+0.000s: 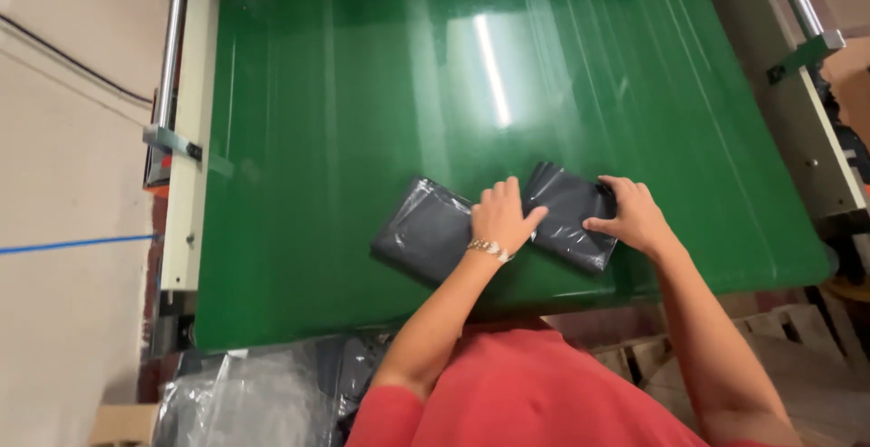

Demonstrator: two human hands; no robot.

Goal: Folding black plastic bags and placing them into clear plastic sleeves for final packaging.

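**Two dark poly bags pressed flat on the green belt**

From my remote seat I see two grey-black plastic mailer bags lying side by side on the green conveyor belt (344, 94), near its front edge. The left bag (421, 230) is a sealed, flat, roughly rectangular pouch; what it holds I cannot tell, since the film is opaque. Its long axis runs on a diagonal, from the near left toward the far right. The right bag (566, 216) sits just beside it, tilted the other way, its far end pointing up the belt and its film crinkled and glossy.

My left hand (503, 219) lies palm down with fingers spread over the seam between the two bags, pressing, not clasping. My right hand (634, 216) rests flat on the right bag's far right edge, fingers loosely together, gripping nothing that I can see.

The belt is smooth and shiny, throwing back a ceiling light. Cream metal side rails (190, 139) frame it. Below the belt's near left corner sits a heap of clear and dark plastic bags (263, 393).
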